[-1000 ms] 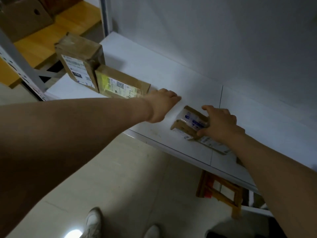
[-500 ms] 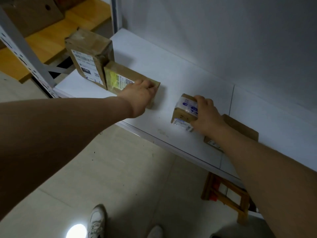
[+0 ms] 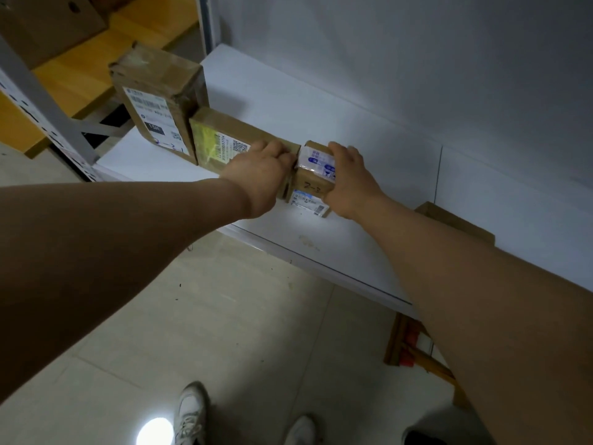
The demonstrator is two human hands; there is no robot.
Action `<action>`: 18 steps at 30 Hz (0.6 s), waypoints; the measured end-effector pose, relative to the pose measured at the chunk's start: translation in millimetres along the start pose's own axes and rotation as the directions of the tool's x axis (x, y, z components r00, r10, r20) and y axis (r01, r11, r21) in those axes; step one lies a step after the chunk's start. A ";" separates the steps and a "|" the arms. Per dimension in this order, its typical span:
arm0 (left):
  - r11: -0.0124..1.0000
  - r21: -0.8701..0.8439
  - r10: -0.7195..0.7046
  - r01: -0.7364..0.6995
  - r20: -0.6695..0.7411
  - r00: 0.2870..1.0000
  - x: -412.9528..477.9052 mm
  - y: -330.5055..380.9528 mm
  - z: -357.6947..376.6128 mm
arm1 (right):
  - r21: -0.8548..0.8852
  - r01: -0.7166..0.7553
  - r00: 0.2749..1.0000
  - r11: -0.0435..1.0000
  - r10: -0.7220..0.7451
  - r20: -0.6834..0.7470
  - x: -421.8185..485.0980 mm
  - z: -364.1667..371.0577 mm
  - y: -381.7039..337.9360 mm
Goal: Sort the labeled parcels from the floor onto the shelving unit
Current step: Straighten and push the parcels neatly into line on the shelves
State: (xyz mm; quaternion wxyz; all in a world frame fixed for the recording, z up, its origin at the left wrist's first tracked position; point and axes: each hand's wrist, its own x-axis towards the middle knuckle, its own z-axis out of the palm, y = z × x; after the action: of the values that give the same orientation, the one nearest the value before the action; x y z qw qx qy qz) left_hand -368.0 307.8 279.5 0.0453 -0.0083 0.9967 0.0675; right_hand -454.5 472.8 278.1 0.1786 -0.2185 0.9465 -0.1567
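Grip: box (image 3: 313, 184) is clasped by right hand (image 3: 349, 184), carton (image 3: 224, 139) by left hand (image 3: 260, 175).
Edges: set just beside each other.
Room: shelf (image 3: 321, 107) is seen open toward 1 o'clock.

Flat parcel (image 3: 455, 224) mostly behind right forearm (image 3: 465, 284), label (image 3: 308, 202) print unreadable

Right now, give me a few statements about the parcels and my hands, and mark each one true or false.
1. The right hand grips the small parcel. True.
2. The small parcel lies on the floor. False: it stands on the white shelf.
3. The left hand holds the yellow-labelled parcel. True.
4. The tall parcel stands right of the small parcel. False: it stands at the row's left end, beside the yellow-labelled parcel.
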 end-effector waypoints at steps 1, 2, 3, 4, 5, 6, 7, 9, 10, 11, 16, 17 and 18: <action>1.000 0.006 -0.007 0.007 0.008 1.000 1.4 1.4 -2.7 | 0.024 -0.024 1.000 0.999 0.024 0.013 -2.7 -1.3 -0.3; 1.000 0.016 -0.012 0.012 0.014 1.000 3.2 3.2 -6.2 | 0.047 -0.049 0.999 0.998 0.048 0.019 -7.3 -2.6 -0.2; 0.999 0.034 -0.016 0.016 0.010 1.000 5.2 5.7 -10.4 | 0.059 -0.062 0.998 0.996 0.062 0.011 -13.5 -4.1 1.5; 0.998 0.053 -0.016 0.017 -0.009 1.000 7.6 9.4 -14.6 | 0.058 -0.067 0.998 0.996 0.067 -0.009 -21.0 -5.9 6.0; 0.997 0.071 -0.008 0.010 -0.039 0.999 10.1 15.2 -18.1 | 0.041 -0.069 0.997 0.997 0.070 -0.035 -30.3 -7.7 13.8; 0.996 0.084 0.015 -0.009 -0.066 0.998 12.3 23.9 -20.4 | 0.004 -0.076 0.995 0.997 0.076 -0.062 -40.9 -9.7 24.5; 0.995 0.092 0.053 -0.045 -0.082 0.995 14.1 35.9 -21.9 | -0.054 -0.096 0.992 0.994 0.091 -0.086 -53.0 -12.6 38.1; 0.984 0.081 0.164 -0.157 -0.083 0.983 17.6 68.2 -21.5 | -0.150 -0.161 0.982 0.976 0.142 -0.126 -77.3 -21.6 70.5; 0.973 0.065 0.227 -0.222 -0.078 0.971 19.4 87.7 -20.2 | -0.160 -0.200 0.973 0.967 0.177 -0.147 -88.6 -27.7 87.6; 0.958 0.051 0.287 -0.284 -0.070 0.955 21.4 107.9 -18.6 | -0.167 -0.242 0.962 0.956 0.214 -0.168 -99.5 -34.4 104.5; 0.930 -0.015 0.368 -0.368 0.042 0.929 31.6 190.6 4.1 | -0.227 -0.376 0.924 0.898 0.345 -0.167 -127.6 -59.5 168.1; 0.933 -0.029 0.361 -0.359 0.074 0.930 33.5 200.4 9.9 | -0.238 -0.386 0.921 0.891 0.360 -0.147 -129.3 -61.1 178.1; 0.936 -0.038 0.351 -0.349 0.098 0.931 35.4 207.8 15.6 | -0.236 -0.397 0.917 0.887 0.376 -0.128 -130.1 -61.3 187.7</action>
State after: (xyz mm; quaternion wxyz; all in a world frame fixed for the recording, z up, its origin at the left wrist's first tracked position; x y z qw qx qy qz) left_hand -406.6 515.3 288.7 0.0837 0.1722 0.9778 0.0850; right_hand -437.1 707.9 297.2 0.1388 -0.0405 0.9895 -0.0024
